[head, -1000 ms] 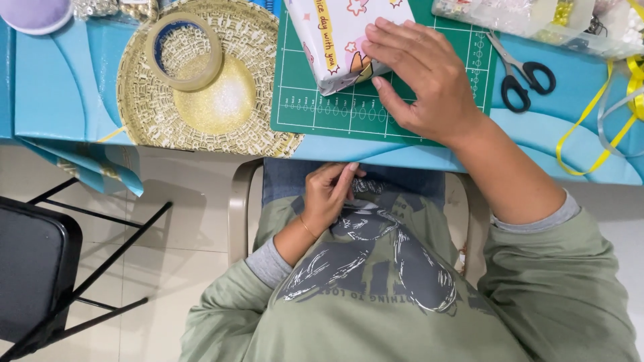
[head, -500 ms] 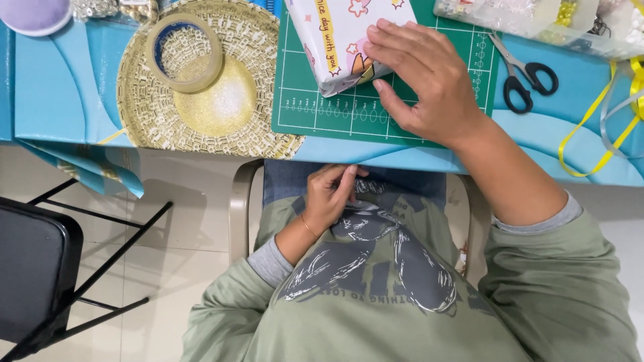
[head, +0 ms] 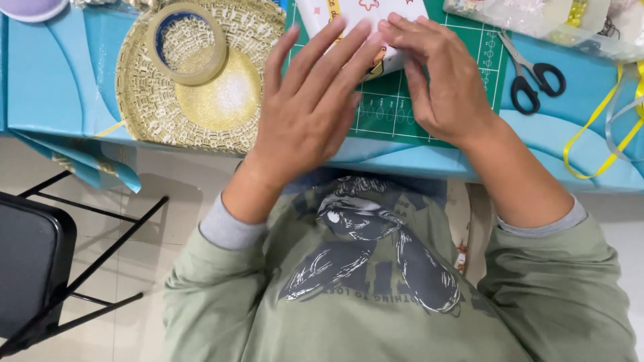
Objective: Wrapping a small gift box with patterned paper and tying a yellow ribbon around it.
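Wrapped box (head: 365, 20) on green cutting mat (head: 396, 110) — left hand (head: 312, 107), right hand (head: 446, 80) flat upon it

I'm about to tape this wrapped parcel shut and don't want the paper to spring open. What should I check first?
1. Left hand flat on wrapped parcel: ok.
2. Right hand pressing the parcel's near edge: ok.
3. Parcel over the green cutting mat: ok.
4. Tape roll close by on the gold woven mat: ok.
5. Scissors clear of both hands: ok.
6. Paper seam lying flat: cannot tell, hands cover it.
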